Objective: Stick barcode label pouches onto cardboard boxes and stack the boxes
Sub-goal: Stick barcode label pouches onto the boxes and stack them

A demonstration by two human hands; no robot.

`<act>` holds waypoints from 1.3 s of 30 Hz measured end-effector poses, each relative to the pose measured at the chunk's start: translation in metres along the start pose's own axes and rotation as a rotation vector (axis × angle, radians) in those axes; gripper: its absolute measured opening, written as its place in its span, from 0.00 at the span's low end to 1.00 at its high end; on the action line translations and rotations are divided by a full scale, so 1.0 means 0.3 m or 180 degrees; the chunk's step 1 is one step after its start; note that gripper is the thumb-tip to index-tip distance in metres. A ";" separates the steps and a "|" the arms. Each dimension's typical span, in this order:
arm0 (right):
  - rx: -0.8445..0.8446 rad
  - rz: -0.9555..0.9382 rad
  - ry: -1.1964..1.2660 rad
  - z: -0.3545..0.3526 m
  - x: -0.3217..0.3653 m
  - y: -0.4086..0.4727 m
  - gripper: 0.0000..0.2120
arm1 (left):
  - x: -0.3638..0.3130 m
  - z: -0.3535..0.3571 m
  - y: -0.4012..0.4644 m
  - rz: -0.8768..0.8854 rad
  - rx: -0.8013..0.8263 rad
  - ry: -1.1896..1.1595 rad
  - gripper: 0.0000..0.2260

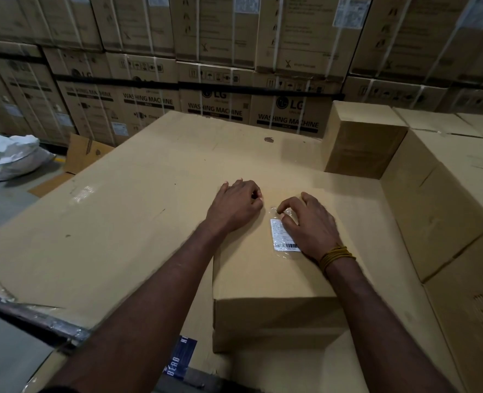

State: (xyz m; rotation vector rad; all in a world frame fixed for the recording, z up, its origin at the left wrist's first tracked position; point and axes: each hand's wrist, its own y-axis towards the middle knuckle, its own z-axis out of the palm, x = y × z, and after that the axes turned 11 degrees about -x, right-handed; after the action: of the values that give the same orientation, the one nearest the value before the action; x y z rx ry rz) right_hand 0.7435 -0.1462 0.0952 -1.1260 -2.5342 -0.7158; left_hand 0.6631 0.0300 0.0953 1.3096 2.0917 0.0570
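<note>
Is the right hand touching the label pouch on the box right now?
Touching. The head view shows the right hand lying over the barcode label pouch on the cardboard box, its fingers curled down onto the clear plastic.

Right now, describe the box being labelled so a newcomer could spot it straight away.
On the wide cardboard sheet, in front of the wall of washing machine cartons, sits a lone small box. It alone carries a clear barcode pouch, with both hands on its top.
</note>
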 end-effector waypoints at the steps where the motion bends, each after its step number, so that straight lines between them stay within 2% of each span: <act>1: -0.0013 0.0001 0.0010 0.001 -0.001 0.001 0.10 | 0.000 0.000 -0.001 0.0002 -0.0002 0.0003 0.04; 5: 0.0047 -0.0035 -0.0059 0.003 -0.004 0.002 0.13 | 0.002 0.001 0.004 0.0011 0.0004 0.0004 0.02; 9: -0.0044 -0.0035 -0.0019 0.003 -0.004 0.003 0.11 | 0.003 0.002 0.004 0.0031 -0.0003 0.0009 0.02; 14: -0.0004 -0.0061 -0.0073 0.008 -0.008 0.006 0.13 | 0.008 0.006 0.005 0.0060 -0.0019 0.0029 0.01; 17: -0.0061 -0.0056 -0.0007 0.008 -0.011 0.005 0.10 | 0.009 0.008 0.006 0.0069 -0.0037 0.0028 0.02; 22: 0.0020 -0.0041 -0.0053 0.012 -0.013 0.007 0.15 | 0.010 0.012 0.007 0.0049 -0.0030 0.0036 0.04; 26: -0.0053 -0.0031 0.0007 0.008 -0.009 0.007 0.10 | 0.013 0.012 0.008 0.0048 -0.0012 0.0033 0.02; 30: -0.0014 -0.0057 -0.0037 0.009 -0.007 0.006 0.14 | 0.012 0.011 0.008 0.0061 -0.0034 0.0007 0.02; 33: -0.0100 -0.0042 -0.0016 0.008 -0.007 0.009 0.11 | 0.013 0.011 0.009 0.0033 -0.0020 0.0002 0.04; 37: -0.0065 -0.0051 -0.0064 0.015 -0.014 0.012 0.15 | 0.012 0.009 0.006 0.0070 -0.0052 -0.0019 0.02; 39: -0.0097 -0.0037 -0.0037 0.015 -0.014 0.011 0.14 | 0.010 0.006 0.004 0.0091 -0.0070 -0.0018 0.03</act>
State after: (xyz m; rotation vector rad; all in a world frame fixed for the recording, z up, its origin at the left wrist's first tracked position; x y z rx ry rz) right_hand 0.7486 -0.1443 0.0906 -1.1293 -2.5498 -0.7555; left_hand 0.6643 0.0324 0.0929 1.3252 2.0620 0.0884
